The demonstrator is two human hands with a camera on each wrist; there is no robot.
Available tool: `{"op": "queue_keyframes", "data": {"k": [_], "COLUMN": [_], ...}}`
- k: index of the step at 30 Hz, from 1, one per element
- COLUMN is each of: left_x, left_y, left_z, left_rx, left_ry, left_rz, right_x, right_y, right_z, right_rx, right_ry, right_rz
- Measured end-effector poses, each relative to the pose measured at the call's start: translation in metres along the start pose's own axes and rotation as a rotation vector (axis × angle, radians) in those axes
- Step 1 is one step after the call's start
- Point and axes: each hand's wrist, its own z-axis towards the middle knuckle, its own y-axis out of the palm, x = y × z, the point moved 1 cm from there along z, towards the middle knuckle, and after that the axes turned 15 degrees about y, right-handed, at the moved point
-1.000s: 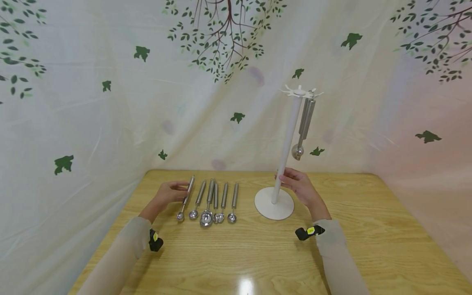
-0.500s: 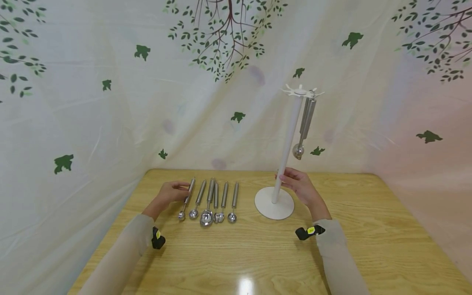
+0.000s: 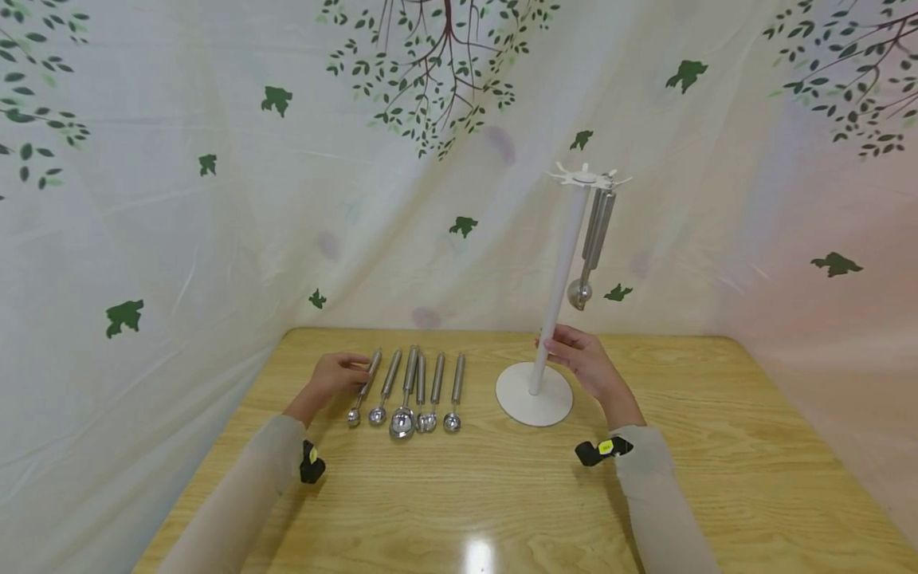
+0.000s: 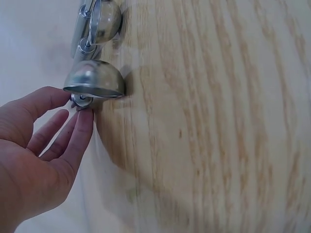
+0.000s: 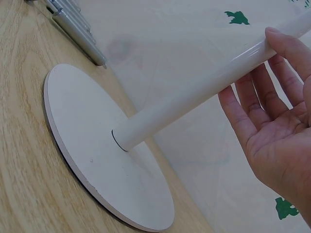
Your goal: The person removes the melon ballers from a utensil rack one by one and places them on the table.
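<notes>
At the left end of a row of shiny metal scoops, my left hand (image 3: 335, 376) pinches the handle of the outermost scoop (image 3: 354, 417) between thumb and fingers. In the left wrist view this scoop's round bowl (image 4: 95, 80) faces the camera, and the fingertips touch the handle behind it. My right hand (image 3: 584, 363) holds the lower pole of a white stand (image 3: 559, 275), thumb on one side and fingers on the other, as the right wrist view also shows. Its round base (image 5: 97, 155) rests on the table. Metal scoops (image 3: 601, 227) hang from the right side of its hooked top.
Several more scoops lie side by side, handles pointing away, including a large scoop (image 3: 402, 422) and a rightmost scoop (image 3: 453, 421). All are on a wooden table (image 3: 430, 494). A white curtain (image 3: 402, 199) with leaf prints hangs right behind the table's back edge.
The left hand and the outermost scoop have shifted slightly right, a little closer to the neighbouring scoop. The right hand and the stand stay in place.
</notes>
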Motion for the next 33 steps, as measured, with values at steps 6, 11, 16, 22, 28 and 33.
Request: {"op": "queue_keyframes", "data": {"k": [6,11,16,22,28,33], "left_x": [0.0025,0.0029,0.0032,-0.0041,-0.0032,-0.0027], "left_y": [0.0035,0.0047,0.0033,0.0001,-0.0007,-0.0014], "left_z": [0.0014,0.0016,0.0003,0.0029,0.0016,0.0009], "left_rx": [-0.018,-0.039,-0.074,-0.122,-0.159,-0.179], "left_ry": [0.001,-0.012,0.001,0.011,0.004,0.003], "left_rz": [0.067,0.096,0.108,0.135,0.111,0.110], "right_x": [0.0002,-0.0010,-0.0024,-0.0027,-0.0021,-0.0019], "right_y": [-0.0005,0.0001,0.0013,0.0014,0.0012,0.0005], "right_z": [-0.0003,-0.0014,-0.0015,-0.0008,0.0008,0.0008], "right_rx": [0.000,0.003,0.009,0.037,0.043,0.046], "right_ry": [-0.003,0.001,0.016,0.035,0.036,0.045], "right_rz": [0.004,0.005,0.016,0.013,0.008,0.007]}}
